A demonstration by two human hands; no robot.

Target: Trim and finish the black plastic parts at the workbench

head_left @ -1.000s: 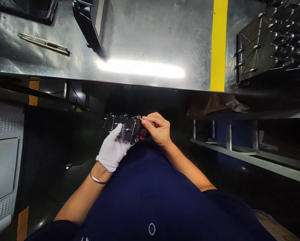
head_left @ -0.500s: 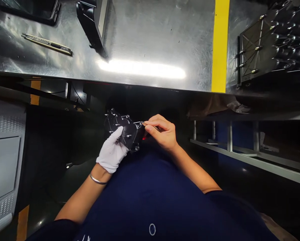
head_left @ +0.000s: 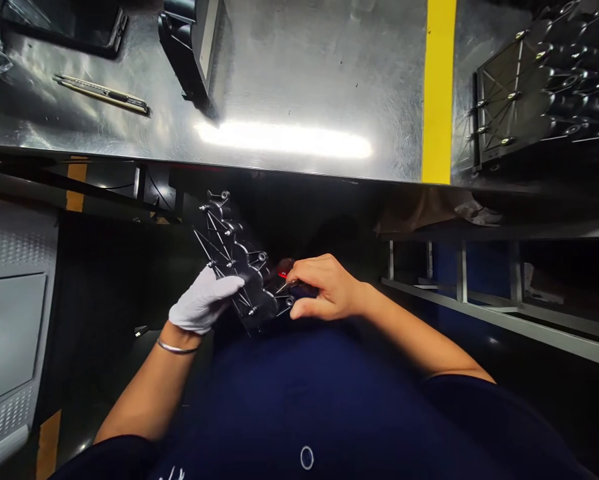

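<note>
My left hand [head_left: 204, 301], in a white glove, grips a black molded plastic part [head_left: 252, 270] with its thumb across the near side. Ribs, round bosses and a scalloped edge show on the part, which slants from upper left to lower right. My bare right hand [head_left: 327, 287] is at the part's lower right end, fingers curled around a small thin tool [head_left: 282, 288] with a metallic tip. A dark piece with a red spot shows beside the fingertips. Most of the tool is hidden by the hand, and its kind cannot be made out.
Ahead lies a metal table [head_left: 299, 73] with yellow tape [head_left: 438, 93]. On it are a utility knife [head_left: 102, 95], a black bracket-like piece [head_left: 187, 53], a dark tray [head_left: 64, 23] and stacked black parts [head_left: 544, 87]. A grey cabinet [head_left: 14, 307] stands left, a metal frame [head_left: 504, 320] right.
The black part has turned, showing more of its length, and my left hand has shifted left. My right hand has moved slightly down, its thumb and fingers now farther apart.
</note>
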